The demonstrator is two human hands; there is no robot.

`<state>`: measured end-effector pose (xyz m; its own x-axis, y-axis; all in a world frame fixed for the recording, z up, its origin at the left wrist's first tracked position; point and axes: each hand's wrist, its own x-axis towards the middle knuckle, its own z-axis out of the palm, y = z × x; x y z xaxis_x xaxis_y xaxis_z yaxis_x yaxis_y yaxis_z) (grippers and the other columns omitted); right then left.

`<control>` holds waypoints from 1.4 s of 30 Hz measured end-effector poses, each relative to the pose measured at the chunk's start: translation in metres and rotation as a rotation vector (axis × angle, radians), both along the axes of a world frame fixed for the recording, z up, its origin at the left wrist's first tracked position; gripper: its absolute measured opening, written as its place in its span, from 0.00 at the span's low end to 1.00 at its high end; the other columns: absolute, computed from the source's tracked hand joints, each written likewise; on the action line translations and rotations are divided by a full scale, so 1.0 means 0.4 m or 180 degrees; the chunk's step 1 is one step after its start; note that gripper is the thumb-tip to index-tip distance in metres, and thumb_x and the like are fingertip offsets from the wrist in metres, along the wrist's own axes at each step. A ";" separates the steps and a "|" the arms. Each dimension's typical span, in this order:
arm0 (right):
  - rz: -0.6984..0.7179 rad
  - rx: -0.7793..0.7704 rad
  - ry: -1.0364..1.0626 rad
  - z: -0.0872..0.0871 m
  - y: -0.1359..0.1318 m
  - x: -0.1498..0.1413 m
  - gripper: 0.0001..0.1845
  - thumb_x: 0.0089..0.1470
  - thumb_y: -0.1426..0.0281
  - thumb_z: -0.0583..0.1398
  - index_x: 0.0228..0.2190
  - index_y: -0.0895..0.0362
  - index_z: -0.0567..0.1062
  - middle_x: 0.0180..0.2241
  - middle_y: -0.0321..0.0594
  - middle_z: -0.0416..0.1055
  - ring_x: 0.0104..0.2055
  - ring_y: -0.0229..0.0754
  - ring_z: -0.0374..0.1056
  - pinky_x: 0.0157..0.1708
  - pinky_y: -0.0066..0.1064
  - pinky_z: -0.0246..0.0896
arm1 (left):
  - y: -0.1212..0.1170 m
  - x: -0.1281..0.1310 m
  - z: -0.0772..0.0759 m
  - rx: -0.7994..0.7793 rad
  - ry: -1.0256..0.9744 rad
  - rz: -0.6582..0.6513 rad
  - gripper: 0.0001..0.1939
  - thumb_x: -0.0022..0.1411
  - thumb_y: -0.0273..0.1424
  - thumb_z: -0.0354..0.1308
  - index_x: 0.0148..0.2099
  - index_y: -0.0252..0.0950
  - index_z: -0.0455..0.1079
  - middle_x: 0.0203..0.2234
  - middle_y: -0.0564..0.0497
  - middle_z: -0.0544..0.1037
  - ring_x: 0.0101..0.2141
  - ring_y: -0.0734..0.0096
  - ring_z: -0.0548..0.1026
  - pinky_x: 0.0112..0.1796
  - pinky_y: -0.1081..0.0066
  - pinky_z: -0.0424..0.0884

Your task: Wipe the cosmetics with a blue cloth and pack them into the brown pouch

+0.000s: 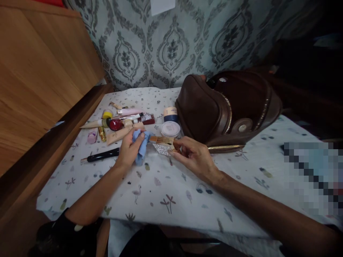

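Observation:
A crumpled blue cloth is gripped in my left hand, its fingers closed around it. The cloth lies against the left end of a slim gold-and-clear cosmetic container. My right hand pinches the right end of that container between thumb and fingers. Just under it shows a glittery silver item; whether it is held or lies on the table I cannot tell. Beyond the hands stand a round white-lidded jar and a beige-and-navy jar. Left of my left hand lies a long black wand.
A large brown handbag stands right of the jars. At the back left sit a beige squeeze tube, a red round item, a gold lipstick tube and several other cosmetics. A wooden cabinet borders the patterned table cover.

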<state>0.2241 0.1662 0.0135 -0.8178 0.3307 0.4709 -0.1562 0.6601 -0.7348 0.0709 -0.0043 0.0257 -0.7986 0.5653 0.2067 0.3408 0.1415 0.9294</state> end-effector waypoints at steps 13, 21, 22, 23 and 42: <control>0.0069 0.0341 0.0159 0.000 -0.010 0.005 0.09 0.59 0.63 0.60 0.38 0.54 0.75 0.28 0.36 0.68 0.23 0.36 0.60 0.25 0.31 0.63 | 0.009 0.078 0.027 0.0081 0.3305 -0.1131 0.20 0.70 0.22 0.43 0.62 0.34 0.62 0.53 0.39 0.76 0.56 0.60 0.73 0.54 0.55 0.72; -0.0003 0.0235 -0.0051 -0.004 -0.001 0.004 0.08 0.58 0.63 0.60 0.35 0.55 0.72 0.26 0.36 0.67 0.24 0.37 0.62 0.25 0.31 0.63 | -0.011 0.021 0.005 -0.0360 0.1686 -0.0455 0.14 0.69 0.30 0.50 0.54 0.37 0.70 0.38 0.48 0.80 0.36 0.66 0.78 0.39 0.67 0.74; 0.0021 0.0148 -0.0126 -0.005 -0.001 0.004 0.08 0.57 0.63 0.60 0.35 0.55 0.71 0.25 0.35 0.67 0.24 0.37 0.62 0.25 0.31 0.63 | -0.009 0.024 0.003 -0.0370 0.1508 -0.0402 0.13 0.69 0.32 0.51 0.53 0.37 0.70 0.36 0.49 0.80 0.33 0.68 0.77 0.36 0.69 0.73; 0.0082 0.0029 -0.0229 -0.006 -0.003 0.005 0.08 0.57 0.63 0.60 0.35 0.55 0.70 0.25 0.35 0.67 0.24 0.37 0.63 0.25 0.31 0.64 | -0.006 0.029 0.003 -0.0360 0.1378 -0.0363 0.13 0.69 0.32 0.51 0.52 0.37 0.70 0.34 0.51 0.79 0.31 0.69 0.76 0.34 0.71 0.72; 0.0424 -0.1516 -0.0561 -0.005 -0.006 0.004 0.23 0.58 0.53 0.60 0.47 0.55 0.69 0.25 0.34 0.71 0.20 0.40 0.69 0.20 0.34 0.68 | -0.001 0.038 -0.010 -0.0714 0.1452 -0.0851 0.11 0.66 0.29 0.48 0.46 0.36 0.70 0.31 0.51 0.76 0.29 0.71 0.71 0.34 0.70 0.67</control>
